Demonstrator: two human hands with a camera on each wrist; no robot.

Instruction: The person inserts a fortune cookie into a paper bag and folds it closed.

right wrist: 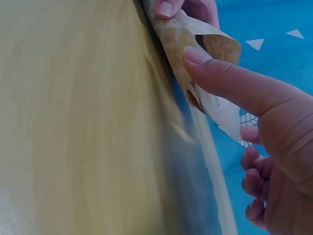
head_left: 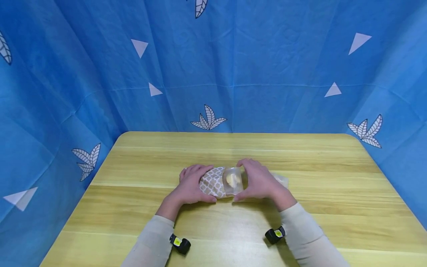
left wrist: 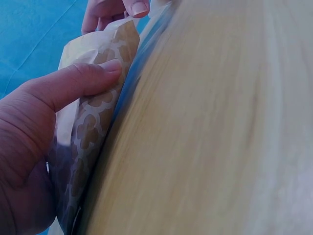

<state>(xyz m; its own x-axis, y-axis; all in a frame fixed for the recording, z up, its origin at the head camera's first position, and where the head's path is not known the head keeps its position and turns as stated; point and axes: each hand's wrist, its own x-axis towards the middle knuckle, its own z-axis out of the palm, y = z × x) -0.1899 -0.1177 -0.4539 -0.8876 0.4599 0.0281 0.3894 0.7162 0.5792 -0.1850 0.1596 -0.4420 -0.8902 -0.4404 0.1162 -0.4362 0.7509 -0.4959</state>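
Observation:
A brown paper bag (head_left: 213, 181) with a white lattice pattern lies flat-wise between both hands at the middle of the table. Its right end is pale and glossy, with a round cream patch (head_left: 232, 180). My left hand (head_left: 193, 185) grips the bag's left part, the thumb (left wrist: 93, 81) along its near side. At the other end, my right hand (head_left: 261, 181) spans the bag's mouth between thumb (right wrist: 225, 78) and forefinger. In the right wrist view a white flap (right wrist: 220, 107) stands out there. The bag's far side is hidden.
A crumpled translucent piece (head_left: 281, 180) lies behind the right wrist, partly covered by it. The wooden table (head_left: 133, 222) reaches back to a blue curtain (head_left: 267, 66) with leaf and triangle prints. Black wrist devices (head_left: 180, 244) are worn on both forearms.

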